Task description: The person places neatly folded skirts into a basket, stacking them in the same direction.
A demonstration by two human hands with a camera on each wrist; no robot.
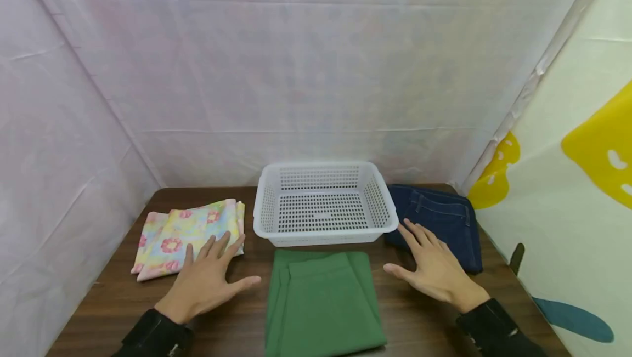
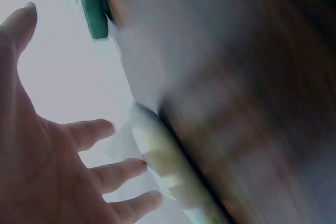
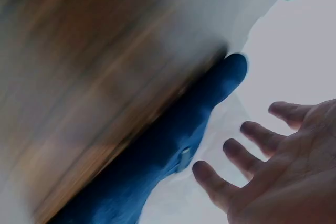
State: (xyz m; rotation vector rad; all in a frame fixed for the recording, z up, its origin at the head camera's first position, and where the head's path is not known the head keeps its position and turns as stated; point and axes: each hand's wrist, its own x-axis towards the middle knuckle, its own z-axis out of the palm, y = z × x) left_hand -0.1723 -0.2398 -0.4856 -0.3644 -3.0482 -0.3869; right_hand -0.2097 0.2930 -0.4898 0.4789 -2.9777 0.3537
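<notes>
My left hand [image 1: 204,280], fingers spread and holding nothing, hovers at the near edge of a folded pastel floral cloth [image 1: 185,239]. My right hand [image 1: 434,269] is likewise spread, near the folded dark blue jeans [image 1: 441,225], with its fingers overlapping them in the head view. Between the hands lies a folded green garment [image 1: 326,302], touched by neither. Behind it stands a white plastic basket [image 1: 323,238] with perforated walls and nothing inside. Both wrist views are blurred; they show the floral cloth [image 2: 168,161] past the left fingers and the jeans [image 3: 173,135] beside the right fingers.
A dark wood table [image 1: 237,324] bears everything. Pale sheeting [image 1: 316,72] hangs close behind it and along the left side. White cloth with yellow shapes [image 1: 599,143] runs along the right edge.
</notes>
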